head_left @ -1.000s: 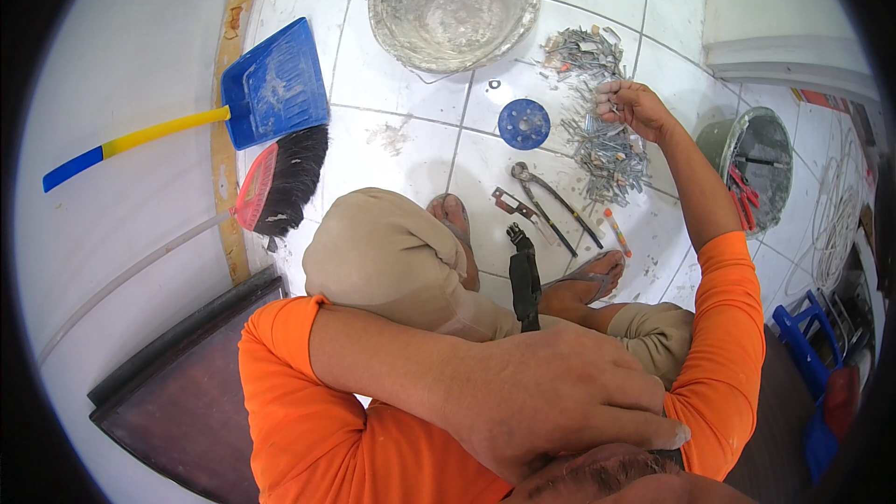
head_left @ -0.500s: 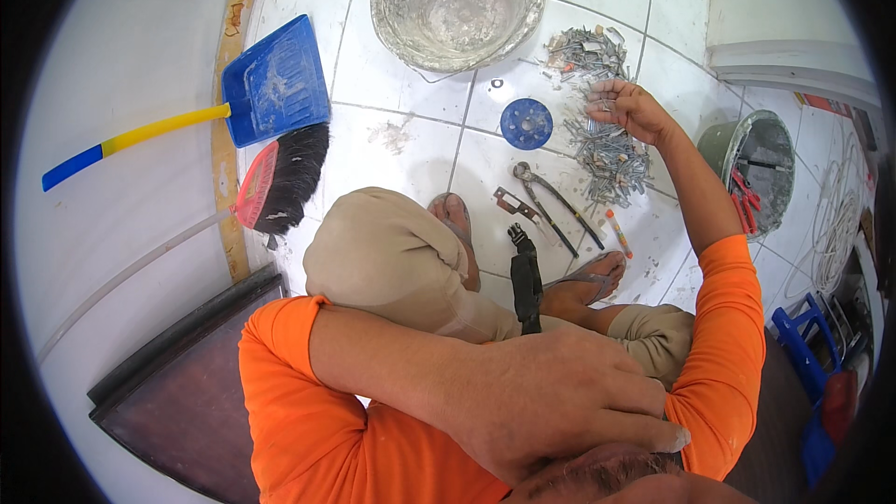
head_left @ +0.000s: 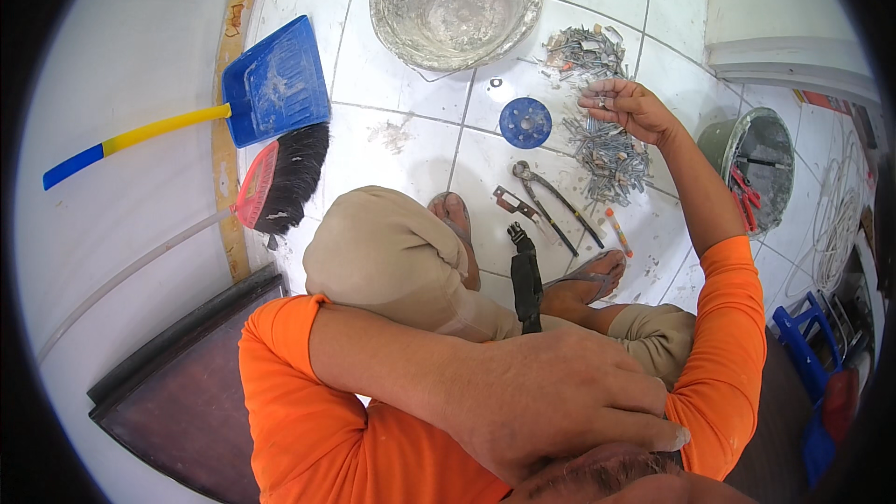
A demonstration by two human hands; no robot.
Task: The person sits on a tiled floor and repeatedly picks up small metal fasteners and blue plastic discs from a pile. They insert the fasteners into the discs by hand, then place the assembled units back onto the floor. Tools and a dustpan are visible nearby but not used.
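Note:
My right hand [head_left: 627, 107] reaches out over a strewn heap of nails or screws [head_left: 614, 163] on the tiled floor. Its fingers are drawn together in a pinch; a tiny greyish bit shows at the tips, too small to name. Across my chest lies my left hand [head_left: 569, 401], close to the camera, its fingertips bent out of sight beside my right sleeve. Beyond my right hand is a second pile of fasteners mixed with scraps [head_left: 588, 51]. A blue disc [head_left: 525, 122] with holes lies left of the heap.
Pincers [head_left: 546, 205], a metal plate [head_left: 516, 204] and an orange marker-like tube [head_left: 619, 233] lie near my feet. A dirty bucket [head_left: 457, 9] stands at the far side. Rightward is another bucket [head_left: 714, 149] with red-handled tools; leftward, a blue dustpan [head_left: 275, 84] and a broom [head_left: 294, 177].
My right hand has shifted very slightly left, its fingertips closer together. The left hand stays in place.

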